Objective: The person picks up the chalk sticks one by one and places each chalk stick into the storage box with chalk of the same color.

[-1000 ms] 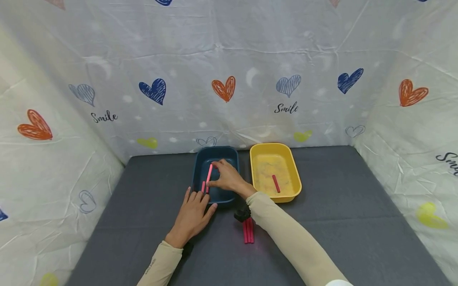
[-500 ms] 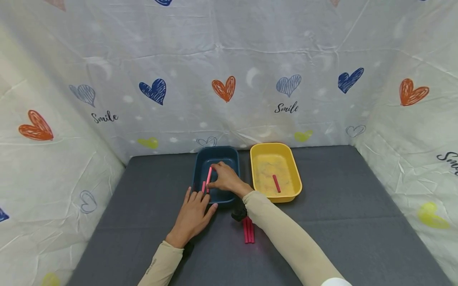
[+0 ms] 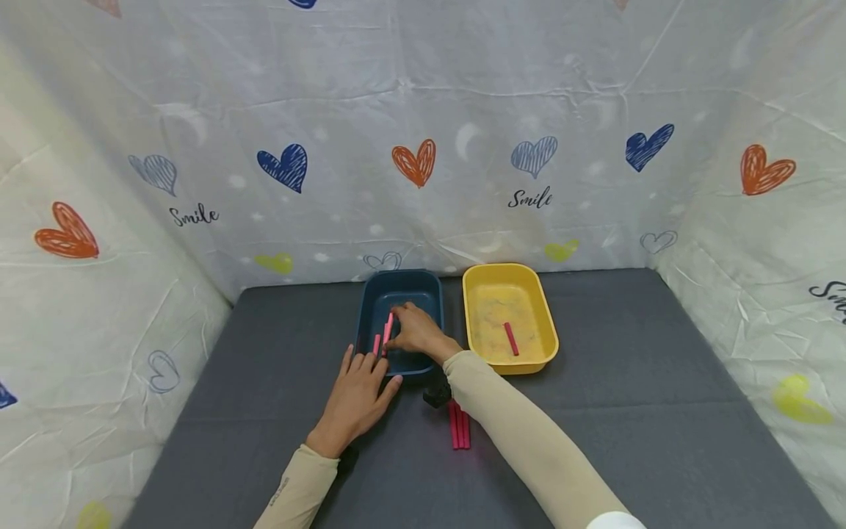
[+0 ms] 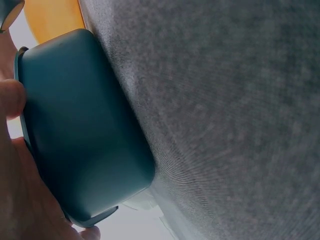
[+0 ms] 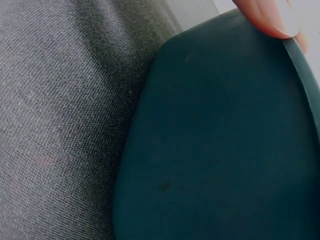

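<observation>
My right hand (image 3: 421,330) is over the dark blue plastic tray (image 3: 399,277). Its thumb and fingertips pinch a slim pink stick (image 3: 390,320). Beside that stick, a shorter-looking pink stick (image 3: 377,343) stands out inside the tray's left side, its lower end hidden by my left fingers. My left hand (image 3: 357,393) rests on the near left rim, fingers stretched over the edge. In the left wrist view its thumb (image 4: 12,97) touches the rim of the tray (image 4: 85,125). From the right wrist, a fingertip (image 5: 272,17) shows above the tray wall (image 5: 215,135).
Right of the blue tray stands a yellow tray (image 3: 551,345) holding one dark red stick (image 3: 511,339). Several dark pink sticks (image 3: 460,430) lie side by side on the grey table (image 3: 595,441), partly behind my right wrist. A printed white cloth (image 3: 463,220) hangs behind.
My right hand has lowered slightly toward the near side of the blue tray, with the pink stick still pinched. The left hand has stayed in place on the rim.
</observation>
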`<state>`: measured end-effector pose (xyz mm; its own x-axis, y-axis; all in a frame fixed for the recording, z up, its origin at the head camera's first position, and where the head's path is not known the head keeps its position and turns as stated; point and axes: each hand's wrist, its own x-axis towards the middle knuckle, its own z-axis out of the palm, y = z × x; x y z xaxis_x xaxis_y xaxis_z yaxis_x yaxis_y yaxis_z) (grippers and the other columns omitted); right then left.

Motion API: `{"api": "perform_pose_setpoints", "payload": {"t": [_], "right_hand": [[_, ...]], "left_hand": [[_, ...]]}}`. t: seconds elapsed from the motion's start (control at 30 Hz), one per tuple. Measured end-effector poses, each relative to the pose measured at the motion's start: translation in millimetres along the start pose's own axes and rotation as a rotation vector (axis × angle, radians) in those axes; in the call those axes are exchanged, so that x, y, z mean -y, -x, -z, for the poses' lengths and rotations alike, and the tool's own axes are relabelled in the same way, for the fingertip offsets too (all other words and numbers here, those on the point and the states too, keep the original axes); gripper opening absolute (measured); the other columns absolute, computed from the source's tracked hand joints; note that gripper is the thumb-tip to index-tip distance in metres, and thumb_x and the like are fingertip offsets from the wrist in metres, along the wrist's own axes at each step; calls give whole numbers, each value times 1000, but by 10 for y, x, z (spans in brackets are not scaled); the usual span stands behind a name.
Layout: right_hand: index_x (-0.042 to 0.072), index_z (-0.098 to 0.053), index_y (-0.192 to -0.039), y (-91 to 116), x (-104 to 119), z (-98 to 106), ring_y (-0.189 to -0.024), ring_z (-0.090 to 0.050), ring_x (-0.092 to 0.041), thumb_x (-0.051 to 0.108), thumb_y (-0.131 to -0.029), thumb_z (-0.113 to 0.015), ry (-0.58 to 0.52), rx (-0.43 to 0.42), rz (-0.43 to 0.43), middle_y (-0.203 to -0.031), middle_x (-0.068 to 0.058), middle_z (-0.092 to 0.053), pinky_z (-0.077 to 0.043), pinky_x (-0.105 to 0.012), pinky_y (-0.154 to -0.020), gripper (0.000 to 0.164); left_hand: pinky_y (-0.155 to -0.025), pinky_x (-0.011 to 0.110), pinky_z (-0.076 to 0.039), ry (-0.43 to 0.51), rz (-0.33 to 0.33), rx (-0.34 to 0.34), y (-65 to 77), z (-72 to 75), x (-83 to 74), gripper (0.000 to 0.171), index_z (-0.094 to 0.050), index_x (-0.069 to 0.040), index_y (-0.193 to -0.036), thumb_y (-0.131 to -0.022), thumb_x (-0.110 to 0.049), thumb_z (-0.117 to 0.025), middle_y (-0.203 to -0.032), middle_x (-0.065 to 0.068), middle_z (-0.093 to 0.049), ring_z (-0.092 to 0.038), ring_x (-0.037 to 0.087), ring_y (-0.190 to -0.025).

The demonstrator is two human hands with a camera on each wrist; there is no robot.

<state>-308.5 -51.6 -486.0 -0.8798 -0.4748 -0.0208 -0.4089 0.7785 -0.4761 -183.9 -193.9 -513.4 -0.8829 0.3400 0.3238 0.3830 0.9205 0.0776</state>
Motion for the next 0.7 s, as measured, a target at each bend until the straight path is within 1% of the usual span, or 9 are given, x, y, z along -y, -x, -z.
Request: {"api": "perform_pose_setpoints", "payload": {"t": [0.23, 0.47, 0.7], "right_hand": [[10, -48, -145, -32, 5, -9, -123, -57, -25, 41, -79, -81, 43, 15, -37, -140, -12, -53, -47, -37, -105, 80], [11, -50, -142, -23, 30, -12, -119, -58, -25, 37, -80, -81, 48, 49, -67, -137, -11, -53, -49, -38, -101, 74], [13, -54, -139, -13, 28, -40, -118, -57, -25, 39, -81, -80, 61, 80, -102, -134, -9, -54, -49, -38, -100, 69]], "left_hand": [[-117, 61, -26, 13, 8, -3, -18, -2, 0, 37, -59, -9, -104, -100, -44, -50, -100, 10, -56, -52, 30, -100], [-117, 61, -26, 3, 10, -2, -13, -11, 2, 35, -59, -11, -100, -100, -44, -51, -97, 9, -56, -53, 30, -98], [-116, 61, -26, 1, 11, -5, 7, -21, 4, 34, -59, -11, -100, -99, -44, -53, -98, 9, -56, -53, 29, -98]]}}
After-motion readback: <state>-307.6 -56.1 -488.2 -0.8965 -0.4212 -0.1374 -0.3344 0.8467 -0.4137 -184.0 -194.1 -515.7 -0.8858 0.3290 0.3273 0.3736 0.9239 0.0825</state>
